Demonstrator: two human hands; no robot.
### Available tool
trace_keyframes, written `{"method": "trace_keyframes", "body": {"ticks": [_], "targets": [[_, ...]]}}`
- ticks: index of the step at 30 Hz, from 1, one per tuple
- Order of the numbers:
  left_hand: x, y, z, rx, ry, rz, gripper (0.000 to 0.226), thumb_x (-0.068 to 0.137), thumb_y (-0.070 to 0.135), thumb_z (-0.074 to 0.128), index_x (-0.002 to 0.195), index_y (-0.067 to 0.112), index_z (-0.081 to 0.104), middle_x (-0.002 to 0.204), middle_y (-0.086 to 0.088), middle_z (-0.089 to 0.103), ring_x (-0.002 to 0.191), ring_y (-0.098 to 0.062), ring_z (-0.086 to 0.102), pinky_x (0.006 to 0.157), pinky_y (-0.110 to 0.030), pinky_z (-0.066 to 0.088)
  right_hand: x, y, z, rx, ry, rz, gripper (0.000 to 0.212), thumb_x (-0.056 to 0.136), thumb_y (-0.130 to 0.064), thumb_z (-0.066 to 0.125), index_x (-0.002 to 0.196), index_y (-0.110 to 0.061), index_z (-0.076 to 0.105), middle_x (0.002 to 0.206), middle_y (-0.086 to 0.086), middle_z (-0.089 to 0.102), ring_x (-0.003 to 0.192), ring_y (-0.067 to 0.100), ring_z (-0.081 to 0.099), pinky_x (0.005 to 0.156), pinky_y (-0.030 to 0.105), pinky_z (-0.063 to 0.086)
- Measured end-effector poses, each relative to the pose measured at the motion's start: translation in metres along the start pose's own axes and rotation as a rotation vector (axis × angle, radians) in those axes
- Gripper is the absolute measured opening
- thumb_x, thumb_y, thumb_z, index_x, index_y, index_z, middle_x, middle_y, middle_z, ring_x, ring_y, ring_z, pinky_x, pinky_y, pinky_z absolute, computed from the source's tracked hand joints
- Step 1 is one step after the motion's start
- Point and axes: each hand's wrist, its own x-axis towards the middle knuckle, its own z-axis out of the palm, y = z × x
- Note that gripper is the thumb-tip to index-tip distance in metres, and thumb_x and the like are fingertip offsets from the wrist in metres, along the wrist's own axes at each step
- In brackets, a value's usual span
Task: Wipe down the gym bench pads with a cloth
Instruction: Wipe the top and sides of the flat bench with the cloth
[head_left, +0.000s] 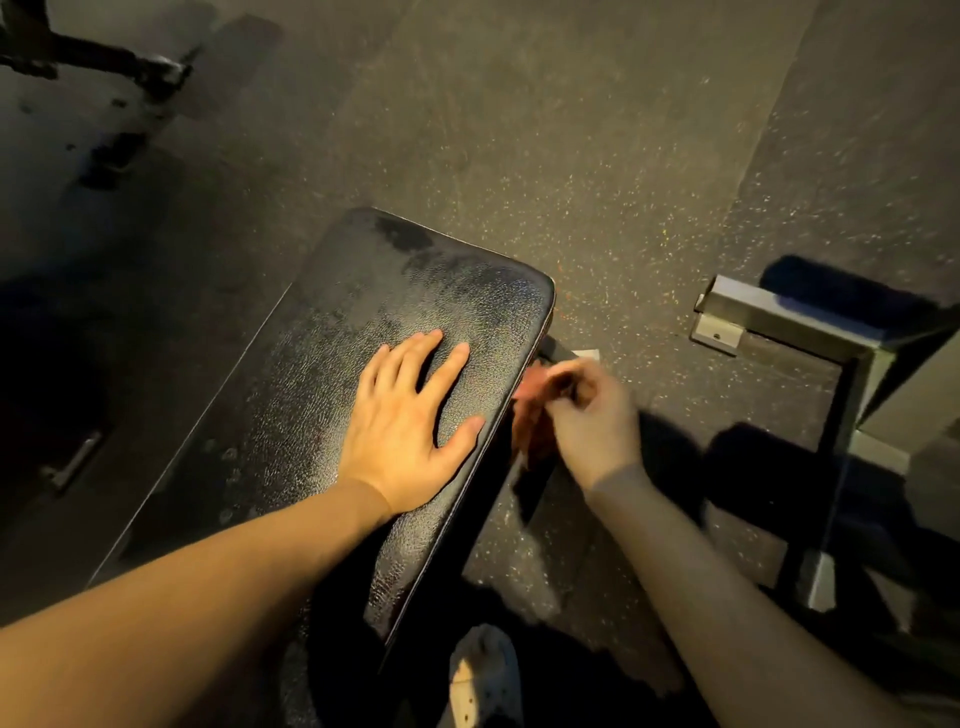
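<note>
The black bench pad (363, 322) is seen at the centre of the frame, its surface marked with dull streaks. The left hand (410, 431) is laid flat on the pad's right half, fingers spread. The right hand (592, 415) is held against the pad's right edge with its fingers curled. A reddish cloth (530, 421) appears to be gripped in it, though blur obscures the hold. A metal frame (769, 312) stands on the speckled floor (571, 130) at right. A pale shoe (483, 675) is visible at bottom centre.
</note>
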Motion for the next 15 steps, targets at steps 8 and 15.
{"method": "trace_keyframes", "body": {"ticks": [8, 15], "targets": [[-0.003, 0.002, -0.003, -0.02, -0.037, -0.016, 0.07, 0.097, 0.058, 0.045, 0.158, 0.024, 0.035, 0.162, -0.008, 0.033, 0.151, -0.028, 0.027, 0.126, -0.052, 0.014, -0.015, -0.022, 0.003, 0.027, 0.085, -0.088, 0.034, 0.08, 0.018, 0.046, 0.084, -0.009, 0.066, 0.064, -0.007, 0.063, 0.054, -0.002, 0.059, 0.058, 0.021, 0.046], [0.007, -0.005, -0.009, -0.076, -0.051, -0.014, 0.074, 0.089, 0.067, 0.049, 0.151, 0.027, 0.046, 0.154, -0.005, 0.041, 0.144, -0.028, 0.036, 0.12, -0.054, 0.025, 0.087, -0.074, 0.008, -0.089, 0.105, -0.244, 0.042, 0.078, 0.013, 0.05, 0.089, -0.023, 0.067, 0.081, -0.005, 0.07, 0.08, 0.01, 0.07, 0.076, 0.033, 0.056]]}}
